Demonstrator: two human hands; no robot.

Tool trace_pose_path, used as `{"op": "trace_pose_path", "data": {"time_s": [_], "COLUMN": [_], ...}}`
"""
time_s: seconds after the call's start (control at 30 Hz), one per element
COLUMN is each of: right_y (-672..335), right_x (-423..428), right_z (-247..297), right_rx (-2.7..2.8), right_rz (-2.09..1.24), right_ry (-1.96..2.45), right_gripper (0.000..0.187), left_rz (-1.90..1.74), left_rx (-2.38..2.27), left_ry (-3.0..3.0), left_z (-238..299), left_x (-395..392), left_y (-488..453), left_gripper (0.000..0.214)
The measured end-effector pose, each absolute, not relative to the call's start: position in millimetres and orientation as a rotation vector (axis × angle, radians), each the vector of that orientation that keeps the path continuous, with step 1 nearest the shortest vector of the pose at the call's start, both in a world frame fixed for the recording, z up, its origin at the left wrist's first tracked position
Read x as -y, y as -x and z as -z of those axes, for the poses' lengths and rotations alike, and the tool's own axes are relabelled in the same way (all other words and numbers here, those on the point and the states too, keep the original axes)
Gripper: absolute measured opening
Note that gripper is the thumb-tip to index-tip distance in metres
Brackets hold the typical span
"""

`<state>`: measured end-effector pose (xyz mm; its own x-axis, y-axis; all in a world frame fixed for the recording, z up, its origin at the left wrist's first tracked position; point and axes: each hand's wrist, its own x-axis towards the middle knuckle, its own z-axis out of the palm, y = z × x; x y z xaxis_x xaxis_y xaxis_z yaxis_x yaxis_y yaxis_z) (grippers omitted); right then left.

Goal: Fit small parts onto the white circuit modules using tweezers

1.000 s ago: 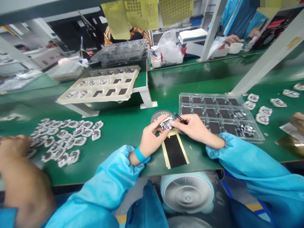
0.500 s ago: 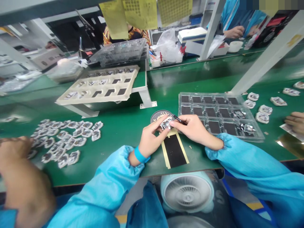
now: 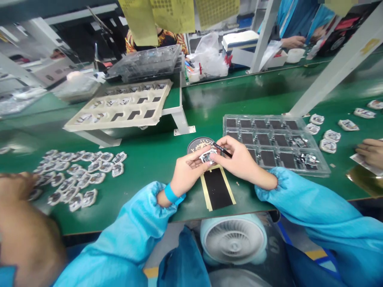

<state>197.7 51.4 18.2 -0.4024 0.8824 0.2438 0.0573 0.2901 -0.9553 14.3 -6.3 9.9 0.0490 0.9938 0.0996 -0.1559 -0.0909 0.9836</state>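
Note:
My left hand (image 3: 188, 169), with a blue wristband, is closed on a small white and silver electronic assembly (image 3: 207, 156), held above the bench. My right hand (image 3: 236, 159) is closed on slim black tweezers (image 3: 222, 150) with white lettering; its thumb and fingertips also touch the assembly's right side. Fingers cover part of the assembly. Just behind the hands lies a round dark dish (image 3: 194, 144) with many small pale pieces in it. Below them, a black pad (image 3: 220, 189) edged with cream tape is flat on the green bench.
Several similar assemblies (image 3: 80, 175) lie at left, others (image 3: 330, 140) at right. A clear compartment tray (image 3: 323, 170) holds dark rectangular parts. A cream tray (image 3: 70, 126) rests on a raised stand (image 3: 183, 119). Co-workers' hands (image 3: 14, 187) appear at both sides. A fan (image 3: 235, 241) sits below the bench edge.
The view has shifted slightly. My right hand's fingers have moved up and the tweezers lie at a somewhat different angle. The assembly stays in my left hand.

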Motion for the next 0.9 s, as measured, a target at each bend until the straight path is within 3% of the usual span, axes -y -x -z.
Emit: {"op": "trace_pose_path", "data": {"time_s": [0.37, 0.53, 0.7, 0.9], "right_y": [-197.4, -196.2, -199.7, -197.0], "right_x": [-50.5, -47.0, -47.2, -46.3], "right_z": [-20.6, -21.1, -24.8, -25.5], "right_rx": [1.712, 1.681, 1.849, 1.846], "right_rz": [-1.275, -1.287, -1.178, -1.156], "right_ry": [0.829, 0.854, 0.900, 0.921], "right_gripper": [0.027, 0.032, 0.017, 0.016], "left_rz": [-1.339, -1.442, -1.483, -1.319], "left_rx": [-0.949, -0.951, -0.996, -1.181], "left_ry": [-1.175, -1.255, -1.324, -1.279], "left_z": [-9.2, -11.0, -6.8, -3.9], "left_x": [9.4, 9.5, 7.2, 7.7], "left_y": [-19.2, -19.8, -19.1, -16.3], "left_gripper": [0.052, 0.039, 0.039, 0.036]}}
